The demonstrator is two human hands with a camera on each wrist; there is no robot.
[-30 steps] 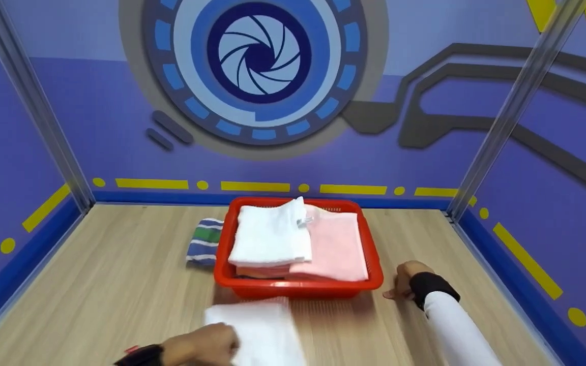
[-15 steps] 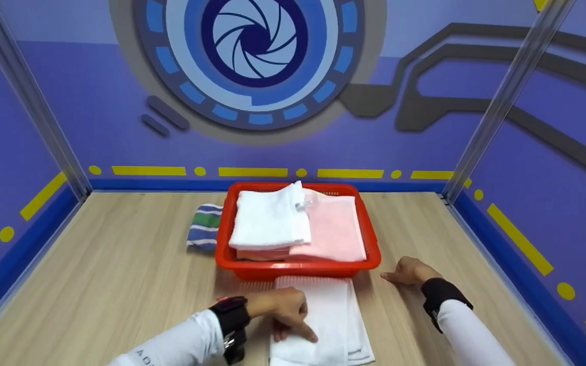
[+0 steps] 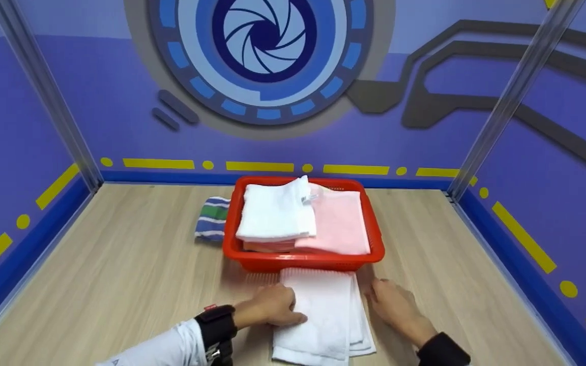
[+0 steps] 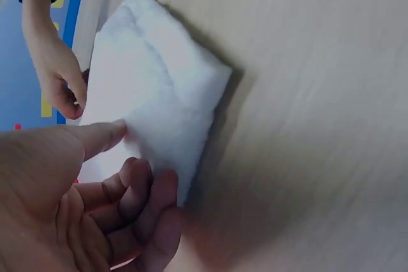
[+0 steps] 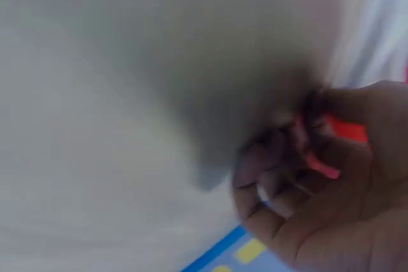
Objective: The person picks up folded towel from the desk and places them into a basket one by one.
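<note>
A folded white towel (image 3: 318, 315) lies on the table in front of the red basket (image 3: 303, 262), its layers fanned out slightly on the right. At its left edge is my left hand (image 3: 276, 305), fingers loosely curled. The left thumb (image 4: 105, 137) rests on the cloth, with a gap between it and the fingers in the left wrist view. Close beside the right edge is my right hand (image 3: 397, 307), its fingers bent loosely downward. The right wrist view shows its fingers (image 5: 261, 164) dark and blurred near the white cloth.
In the basket lie a folded white towel (image 3: 275, 211) with a tag and a pink towel (image 3: 339, 221). A striped blue, green and white cloth (image 3: 213, 218) lies against the basket's left side. Purple panels (image 3: 115, 112) surround the wooden table (image 3: 160, 244).
The white towel and my left hand have shifted right to the front of the basket. My right hand has come in from the right to the towel's edge.
</note>
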